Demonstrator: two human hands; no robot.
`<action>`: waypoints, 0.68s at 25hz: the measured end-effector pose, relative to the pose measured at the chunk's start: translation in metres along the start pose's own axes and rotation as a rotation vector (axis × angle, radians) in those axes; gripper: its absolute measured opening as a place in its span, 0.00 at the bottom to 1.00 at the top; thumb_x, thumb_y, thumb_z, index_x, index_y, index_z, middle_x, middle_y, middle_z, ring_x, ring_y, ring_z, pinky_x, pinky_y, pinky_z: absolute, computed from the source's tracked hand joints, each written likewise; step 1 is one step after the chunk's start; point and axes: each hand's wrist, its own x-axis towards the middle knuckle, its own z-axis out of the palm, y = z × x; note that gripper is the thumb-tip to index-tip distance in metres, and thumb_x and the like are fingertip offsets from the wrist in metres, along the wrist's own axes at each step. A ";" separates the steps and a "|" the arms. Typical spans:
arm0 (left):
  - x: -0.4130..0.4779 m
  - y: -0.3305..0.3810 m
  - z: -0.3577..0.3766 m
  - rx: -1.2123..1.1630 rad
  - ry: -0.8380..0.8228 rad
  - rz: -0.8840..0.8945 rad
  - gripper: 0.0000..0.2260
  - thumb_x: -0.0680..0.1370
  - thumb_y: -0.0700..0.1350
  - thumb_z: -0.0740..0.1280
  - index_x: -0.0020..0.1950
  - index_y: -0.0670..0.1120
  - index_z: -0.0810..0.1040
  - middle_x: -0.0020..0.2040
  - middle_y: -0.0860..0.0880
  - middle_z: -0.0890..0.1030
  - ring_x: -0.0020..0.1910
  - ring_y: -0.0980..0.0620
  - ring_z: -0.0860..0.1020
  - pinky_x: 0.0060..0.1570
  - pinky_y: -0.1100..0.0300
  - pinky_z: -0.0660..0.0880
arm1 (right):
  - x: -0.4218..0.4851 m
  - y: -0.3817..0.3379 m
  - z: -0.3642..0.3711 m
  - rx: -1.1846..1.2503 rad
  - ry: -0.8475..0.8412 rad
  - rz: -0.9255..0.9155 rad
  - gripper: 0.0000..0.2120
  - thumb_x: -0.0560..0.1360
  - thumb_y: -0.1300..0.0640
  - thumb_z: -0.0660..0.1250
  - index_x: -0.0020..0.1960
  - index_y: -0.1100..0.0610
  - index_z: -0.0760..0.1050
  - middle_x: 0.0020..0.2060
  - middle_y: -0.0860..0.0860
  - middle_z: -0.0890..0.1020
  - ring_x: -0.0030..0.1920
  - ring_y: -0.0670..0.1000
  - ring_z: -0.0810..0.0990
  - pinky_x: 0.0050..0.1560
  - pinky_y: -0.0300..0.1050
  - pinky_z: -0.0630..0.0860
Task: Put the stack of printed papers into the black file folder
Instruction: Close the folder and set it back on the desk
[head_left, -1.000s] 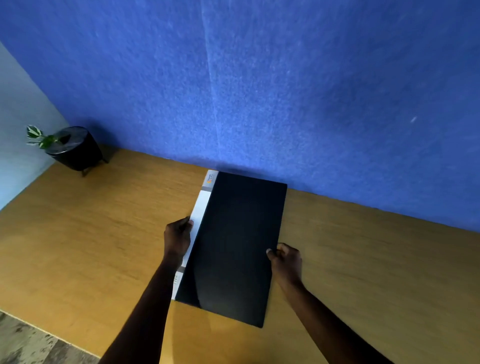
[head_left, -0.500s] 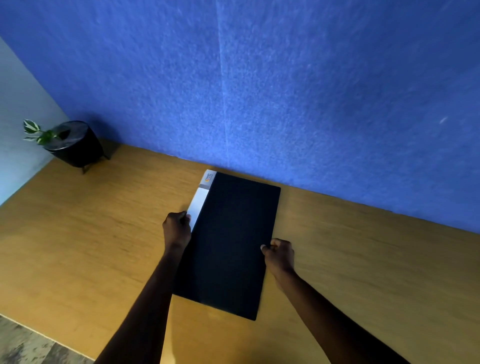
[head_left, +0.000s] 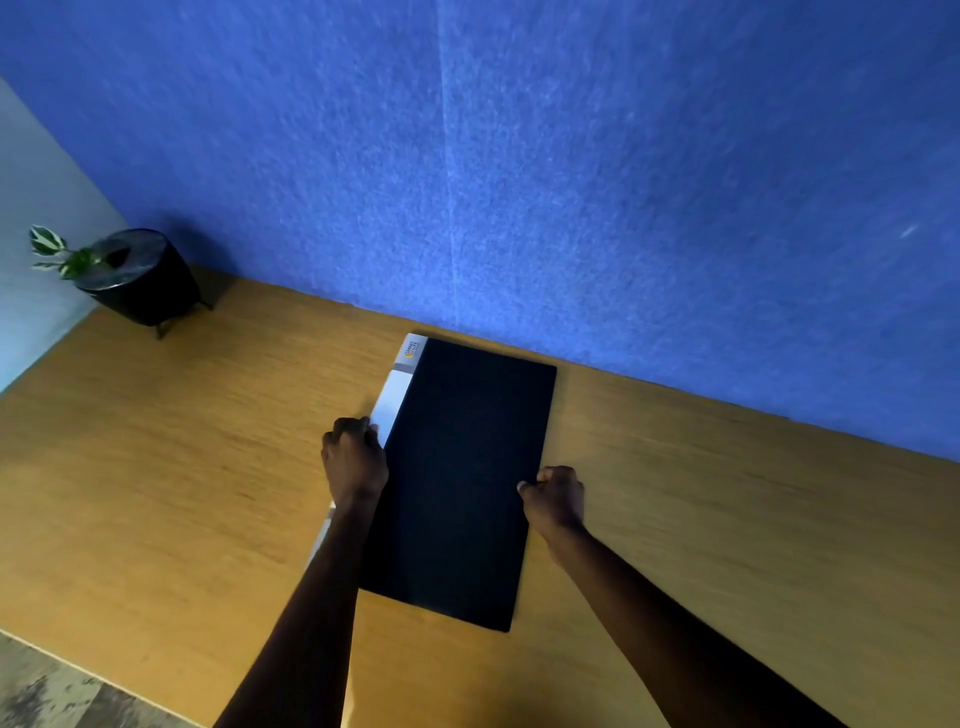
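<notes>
The black file folder (head_left: 462, 478) lies closed and flat on the wooden table (head_left: 182, 467), its far end close to the blue wall. A white spine strip with a small logo (head_left: 397, 400) shows along its left edge. My left hand (head_left: 354, 457) grips that left edge at the white strip, fingers curled. My right hand (head_left: 553, 496) holds the folder's right edge, fingers curled over it. No loose printed papers are visible; whatever is inside the folder is hidden by its cover.
A black round pot with a small green-and-white plant (head_left: 132, 278) stands at the table's far left corner. A blue felt wall (head_left: 519, 156) runs along the back. The table's front edge and grey floor (head_left: 47, 691) show at bottom left.
The folder has slid slightly away from me toward the wall with both hands still on its edges. The left hand has closed tighter on the spine edge.
</notes>
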 end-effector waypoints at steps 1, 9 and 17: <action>0.000 0.000 -0.001 0.000 -0.003 -0.009 0.10 0.79 0.37 0.64 0.57 0.36 0.80 0.56 0.36 0.80 0.55 0.35 0.77 0.56 0.44 0.75 | -0.002 -0.004 -0.003 -0.017 -0.021 0.014 0.07 0.76 0.60 0.69 0.53 0.62 0.77 0.52 0.59 0.78 0.50 0.57 0.79 0.47 0.44 0.75; -0.001 0.001 -0.006 0.016 -0.034 -0.007 0.09 0.79 0.38 0.63 0.56 0.37 0.80 0.57 0.38 0.80 0.55 0.36 0.77 0.56 0.42 0.75 | 0.004 -0.015 -0.014 -0.382 -0.053 -0.089 0.12 0.76 0.59 0.64 0.58 0.62 0.73 0.56 0.59 0.79 0.55 0.59 0.80 0.48 0.48 0.75; -0.003 0.005 -0.012 0.005 -0.051 -0.016 0.12 0.79 0.40 0.65 0.61 0.37 0.78 0.61 0.37 0.78 0.60 0.36 0.75 0.59 0.42 0.74 | -0.004 0.019 -0.063 -0.523 0.114 -0.380 0.22 0.78 0.57 0.65 0.70 0.60 0.67 0.67 0.59 0.71 0.62 0.58 0.76 0.57 0.52 0.79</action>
